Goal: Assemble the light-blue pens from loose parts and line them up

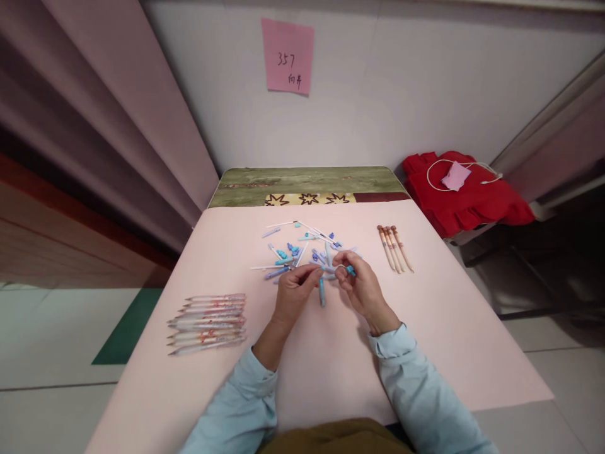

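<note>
My left hand (293, 291) is closed in a pinch on a blue pen piece (322, 291) that points down toward me. My right hand (360, 285) is curled, with a small blue pen part (350, 271) pinched at its fingertips. The two hands nearly touch above the pink table cover (331, 359). Just beyond them lies a scattered heap of blue and white pen parts (302, 249).
Several assembled pens (208, 321) lie in a row at the left of the cover. A few brownish pens (394, 248) lie at the right. A red cloth with a white cable (466, 189) sits on a seat at the far right. A pink note (288, 55) hangs on the wall.
</note>
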### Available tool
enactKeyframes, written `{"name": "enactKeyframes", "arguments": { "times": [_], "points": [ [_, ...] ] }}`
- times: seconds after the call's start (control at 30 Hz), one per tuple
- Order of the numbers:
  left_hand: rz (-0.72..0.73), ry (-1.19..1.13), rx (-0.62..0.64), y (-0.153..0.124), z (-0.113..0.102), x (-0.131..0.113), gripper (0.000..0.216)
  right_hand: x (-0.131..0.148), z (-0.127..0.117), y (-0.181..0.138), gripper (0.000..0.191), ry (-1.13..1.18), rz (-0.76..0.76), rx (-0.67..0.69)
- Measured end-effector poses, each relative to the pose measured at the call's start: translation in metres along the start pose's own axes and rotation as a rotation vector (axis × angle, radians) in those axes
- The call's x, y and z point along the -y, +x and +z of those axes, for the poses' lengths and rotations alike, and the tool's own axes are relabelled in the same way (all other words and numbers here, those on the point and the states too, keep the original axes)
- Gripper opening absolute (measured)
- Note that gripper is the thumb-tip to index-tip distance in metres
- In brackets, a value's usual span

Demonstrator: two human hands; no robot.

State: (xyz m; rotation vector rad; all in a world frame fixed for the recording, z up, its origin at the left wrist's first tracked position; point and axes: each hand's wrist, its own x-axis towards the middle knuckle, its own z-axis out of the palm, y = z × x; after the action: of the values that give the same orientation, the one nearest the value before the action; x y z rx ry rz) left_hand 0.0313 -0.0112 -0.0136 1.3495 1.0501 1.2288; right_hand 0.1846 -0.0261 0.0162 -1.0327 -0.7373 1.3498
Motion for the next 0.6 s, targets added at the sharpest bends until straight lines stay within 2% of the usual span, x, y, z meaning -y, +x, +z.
{"name": "enactKeyframes", "arguments": {
  "times": [0.13,0.23,0.3,0.37,0.5,0.6],
  "points": [
    [0.009,0.001,0.018,0.0002,-0.0003,-0.0016,0.022,-0.0049,-0.0007,-0.0019,0.028,-0.262,-0.099,0.052],
    [0.007,-0.003,0.027,0.0001,0.0,-0.0037,0.021,-0.0094,-0.0023,-0.0006,0.023,-0.327,-0.186,0.025],
    [0.002,-0.004,0.034,-0.0001,0.0003,-0.0047,0.021,-0.0097,-0.0028,0.0008,0.022,-0.296,-0.2,-0.019],
    [-0.012,-0.003,0.032,-0.0002,0.0005,-0.0047,0.021,-0.0081,-0.0026,0.0017,0.024,-0.212,-0.153,-0.046],
    [-0.028,-0.011,-0.003,0.0,0.0005,-0.0022,0.022,-0.0045,-0.0008,0.0021,0.029,-0.028,-0.014,-0.004],
    [-0.033,-0.022,-0.014,0.0002,0.0001,-0.0009,0.023,-0.0046,-0.0008,0.0023,0.03,-0.009,-0.013,-0.014]
  ]
}}
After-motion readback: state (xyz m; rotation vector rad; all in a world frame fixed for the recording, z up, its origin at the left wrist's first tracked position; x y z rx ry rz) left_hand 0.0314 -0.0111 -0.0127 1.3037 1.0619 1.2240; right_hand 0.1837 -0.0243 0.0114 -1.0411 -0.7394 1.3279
